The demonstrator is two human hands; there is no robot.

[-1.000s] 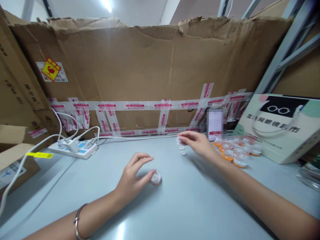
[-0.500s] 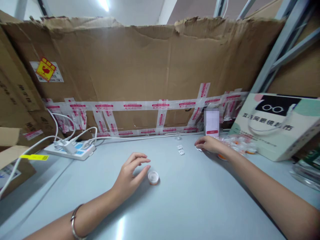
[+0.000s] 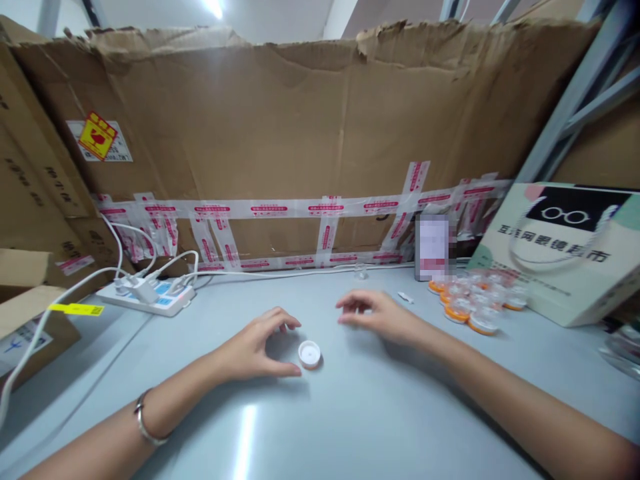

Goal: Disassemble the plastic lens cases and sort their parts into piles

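A small round white cup-like piece point(image 3: 309, 354) with an orange lower edge rests on the grey-blue table. Beside it on the left is my left hand point(image 3: 257, 347), thumb and fingers spread apart near its rim. Over the table to the upper right hovers my right hand point(image 3: 373, 313), slightly blurred, fingers bent with a gap between thumb and fingertips; nothing shows between them. Right of that hand lies a small white flat piece point(image 3: 406, 297). A little clear piece point(image 3: 361, 271) sits at the back, above the right hand.
Several clear round containers with orange bases point(image 3: 483, 321) cluster at the right, near a phone point(image 3: 433, 247) and a paper bag point(image 3: 555, 267). At the left stands a power strip point(image 3: 167, 303) with white cables. Large cardboard point(image 3: 280, 127) walls the back.
My right hand has moved left and toward me, away from the white piece near the phone. Two white pieces are now out of sight where it hovers. My left thumb and fingers have spread wider.
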